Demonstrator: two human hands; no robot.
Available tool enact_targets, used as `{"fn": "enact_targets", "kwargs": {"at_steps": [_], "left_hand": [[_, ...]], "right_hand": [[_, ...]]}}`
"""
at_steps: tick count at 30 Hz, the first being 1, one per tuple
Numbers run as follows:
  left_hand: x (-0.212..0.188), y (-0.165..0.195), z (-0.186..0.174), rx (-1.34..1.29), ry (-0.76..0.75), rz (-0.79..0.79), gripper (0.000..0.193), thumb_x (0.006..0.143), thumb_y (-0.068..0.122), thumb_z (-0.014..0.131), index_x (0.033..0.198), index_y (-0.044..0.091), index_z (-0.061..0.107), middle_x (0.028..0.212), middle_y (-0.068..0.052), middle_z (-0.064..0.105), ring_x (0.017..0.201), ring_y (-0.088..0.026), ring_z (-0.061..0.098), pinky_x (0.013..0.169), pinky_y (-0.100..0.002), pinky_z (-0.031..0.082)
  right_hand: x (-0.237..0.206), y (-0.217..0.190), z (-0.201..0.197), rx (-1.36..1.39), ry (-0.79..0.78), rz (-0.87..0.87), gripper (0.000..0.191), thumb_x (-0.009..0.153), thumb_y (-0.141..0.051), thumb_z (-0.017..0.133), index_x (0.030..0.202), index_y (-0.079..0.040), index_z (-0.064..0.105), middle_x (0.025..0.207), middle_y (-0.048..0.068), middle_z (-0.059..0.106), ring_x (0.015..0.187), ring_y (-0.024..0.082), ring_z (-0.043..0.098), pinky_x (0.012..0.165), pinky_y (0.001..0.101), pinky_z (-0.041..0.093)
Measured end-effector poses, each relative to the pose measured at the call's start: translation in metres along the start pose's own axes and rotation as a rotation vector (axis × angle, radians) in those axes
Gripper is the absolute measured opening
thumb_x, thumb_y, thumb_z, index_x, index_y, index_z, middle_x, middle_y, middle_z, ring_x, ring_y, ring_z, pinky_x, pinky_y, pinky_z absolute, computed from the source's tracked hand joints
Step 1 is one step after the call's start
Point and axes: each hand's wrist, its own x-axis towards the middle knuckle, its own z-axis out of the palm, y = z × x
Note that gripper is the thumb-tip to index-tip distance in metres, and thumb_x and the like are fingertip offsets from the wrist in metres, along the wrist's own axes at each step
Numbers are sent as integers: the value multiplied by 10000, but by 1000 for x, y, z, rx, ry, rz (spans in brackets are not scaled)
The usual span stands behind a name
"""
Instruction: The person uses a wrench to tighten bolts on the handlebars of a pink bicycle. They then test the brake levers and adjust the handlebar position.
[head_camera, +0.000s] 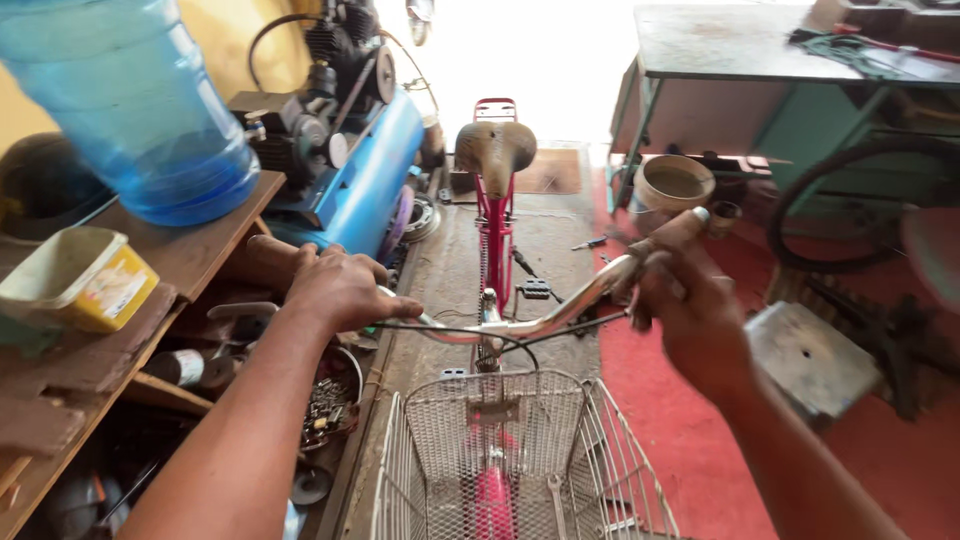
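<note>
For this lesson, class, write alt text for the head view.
Both hands hold the handlebar of a pink bicycle: left hand on the left grip, right hand blurred by the right one. A wire basket sits in front; a blue compressor stands left.

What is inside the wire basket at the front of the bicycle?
A spanner lies in the wire basket. Through the mesh shows the pink bicycle frame beneath. The basket's near end is out of frame.

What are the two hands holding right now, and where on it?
The bicycle handlebar: left hand on its left grip end, right hand around the right grip.
</note>
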Motion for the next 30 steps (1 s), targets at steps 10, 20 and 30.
{"fn": "enact_targets", "kwargs": {"at_steps": [10, 20, 30], "left_hand": [[13, 11, -17, -28, 1, 62, 808, 730, 834, 683, 1176, 166, 771, 1325, -81, 698, 1360, -265, 544, 1223, -590, 215], [2, 37, -23, -60, 14, 71, 869, 724, 860, 688, 1234, 156, 719, 1298, -91, 680, 1307, -278, 567, 1170, -543, 258], [-1, 79, -23, -112, 55, 135, 740, 792, 745, 720, 1224, 145, 730, 1240, -85, 716, 1297, -269, 575, 1211, -572, 186]], "right_hand": [[-109, -34, 68, -552, -7, 106, 245, 943, -151, 634, 1106, -15, 756, 998, 114, 794, 914, 208, 753, 803, 331, 573], [-110, -48, 125, -735, 247, 359, 279, 945, -182, 606, 1153, -57, 743, 1029, 143, 779, 904, 271, 759, 805, 372, 569], [-127, -24, 144, -285, 372, 837, 516, 1016, -306, 507, 1499, -143, 429, 1535, 63, 489, 1229, 317, 657, 1011, 449, 561]]}}
